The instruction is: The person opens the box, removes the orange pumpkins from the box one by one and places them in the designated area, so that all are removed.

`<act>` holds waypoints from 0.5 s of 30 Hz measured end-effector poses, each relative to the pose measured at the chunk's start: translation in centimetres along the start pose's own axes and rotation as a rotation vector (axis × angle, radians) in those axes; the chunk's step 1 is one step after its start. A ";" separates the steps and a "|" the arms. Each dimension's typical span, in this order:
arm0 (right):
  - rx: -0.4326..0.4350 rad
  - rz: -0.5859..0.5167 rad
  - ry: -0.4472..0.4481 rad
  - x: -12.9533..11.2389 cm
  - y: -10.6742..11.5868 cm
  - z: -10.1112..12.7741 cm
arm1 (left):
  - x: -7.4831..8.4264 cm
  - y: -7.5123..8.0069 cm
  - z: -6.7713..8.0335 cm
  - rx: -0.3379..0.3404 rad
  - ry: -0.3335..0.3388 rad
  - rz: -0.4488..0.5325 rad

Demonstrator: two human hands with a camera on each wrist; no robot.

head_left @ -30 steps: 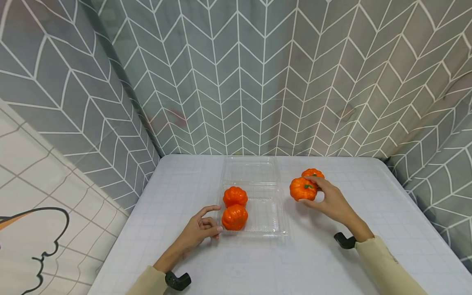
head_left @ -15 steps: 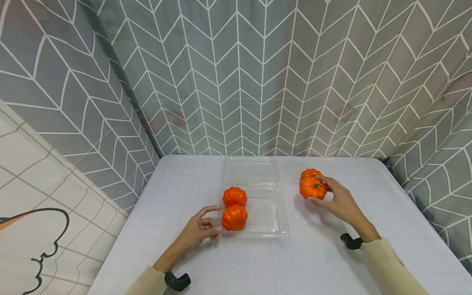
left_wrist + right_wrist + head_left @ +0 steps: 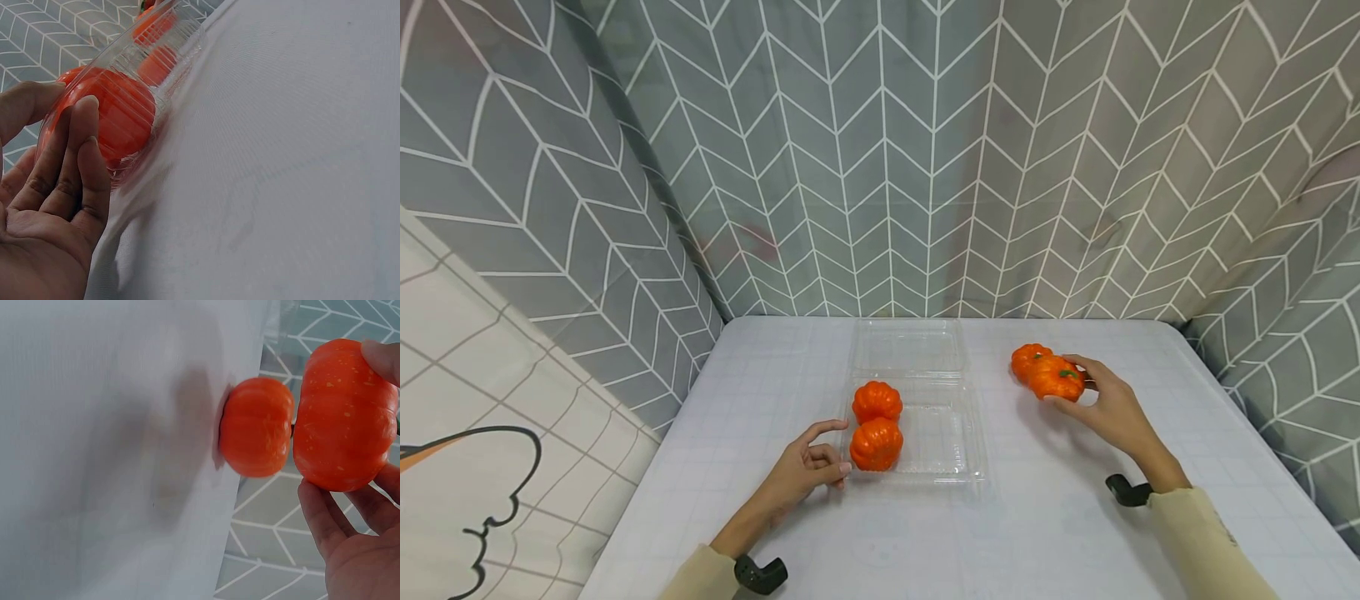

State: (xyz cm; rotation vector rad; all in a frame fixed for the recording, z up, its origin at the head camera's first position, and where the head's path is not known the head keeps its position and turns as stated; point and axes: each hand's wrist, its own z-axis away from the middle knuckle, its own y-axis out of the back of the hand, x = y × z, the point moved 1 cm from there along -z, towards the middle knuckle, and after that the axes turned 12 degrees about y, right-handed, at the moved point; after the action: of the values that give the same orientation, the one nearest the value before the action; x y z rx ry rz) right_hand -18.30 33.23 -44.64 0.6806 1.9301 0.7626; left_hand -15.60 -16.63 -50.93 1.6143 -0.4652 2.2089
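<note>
A clear plastic clamshell tray [image 3: 951, 433] lies open mid-table with its lid [image 3: 908, 346] folded back. Two orange pumpkins [image 3: 877, 401] [image 3: 876, 443] sit in its left half. My left hand [image 3: 811, 467] rests at the tray's front-left corner; its fingers [image 3: 75, 156] lie straight against the tray wall [image 3: 169, 75], over the near pumpkin [image 3: 119, 119]. To the right of the tray, my right hand [image 3: 1108, 408] grips a third pumpkin [image 3: 1057, 377] [image 3: 344, 415], held just off the table. A fourth pumpkin [image 3: 1026, 360] [image 3: 256, 425] sits beside it on the table.
The white gridded table [image 3: 925, 533] is enclosed by grey chevron-patterned curtains [image 3: 880, 167] at the back and both sides. The table's right corner lies close behind the right hand.
My right hand has carried its pumpkin to the right, from the tray side of the resting pumpkin to just in front and right of it. The left hand has stayed put.
</note>
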 end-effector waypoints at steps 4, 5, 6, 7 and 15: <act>0.000 -0.003 -0.029 0.6 0.5 0.2 | 0.0 0.0 0.0 -0.001 -0.001 -0.003; 0.002 -0.003 -0.037 0.8 0.6 0.2 | 0.0 0.1 0.0 -0.001 -0.001 -0.004; 0.002 0.000 -0.046 1.0 0.8 0.2 | 0.0 0.1 -0.1 -0.002 -0.002 -0.006; 0.005 0.006 -0.055 1.2 0.9 0.3 | 0.0 0.1 -0.1 -0.003 -0.003 -0.007; -0.007 0.044 -0.106 2.2 1.7 0.2 | 0.0 0.1 0.0 -0.001 0.001 0.004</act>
State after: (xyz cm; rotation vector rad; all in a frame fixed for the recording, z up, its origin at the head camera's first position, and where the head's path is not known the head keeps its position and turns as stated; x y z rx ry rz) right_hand -18.85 36.01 -44.65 0.7467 1.8215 0.7451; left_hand -15.63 -16.70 -50.95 1.6135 -0.4692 2.2117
